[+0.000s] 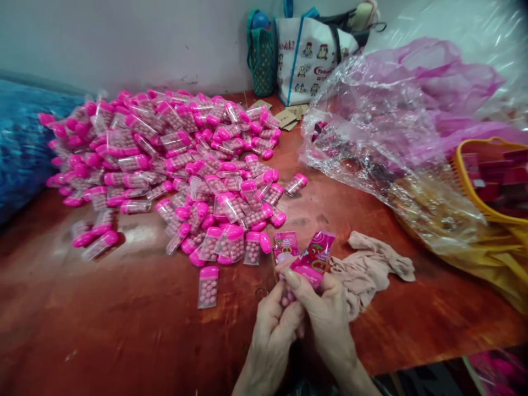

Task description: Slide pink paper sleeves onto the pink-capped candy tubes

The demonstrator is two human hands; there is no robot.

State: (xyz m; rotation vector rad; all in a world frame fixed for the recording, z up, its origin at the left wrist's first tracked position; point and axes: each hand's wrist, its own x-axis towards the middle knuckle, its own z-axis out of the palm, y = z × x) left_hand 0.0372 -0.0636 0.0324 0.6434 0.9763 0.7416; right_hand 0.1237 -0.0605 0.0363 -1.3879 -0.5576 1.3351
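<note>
Close to the table's front edge my two hands meet. My left hand (272,327) is closed round a small clear candy container (287,297) with pink balls inside, mostly covered by fingers. My right hand (328,313) pinches a shiny pink printed wrapper sleeve (318,250) with a strawberry cartoon, its thumb over the container's top. Another printed wrapper (285,242) lies flat just behind the hands. To their left a single pink-capped candy container (208,287) lies on the table. Behind it spreads a big heap of the same containers (173,143).
A crumpled beige cloth (367,269) lies right of my hands. Farther right are a clear plastic bag (363,132) and a yellow basket (462,181) with dark pink packets. A white tote bag (305,60) and a green bottle holder (262,60) stand by the wall; blue plastic (28,143) is left.
</note>
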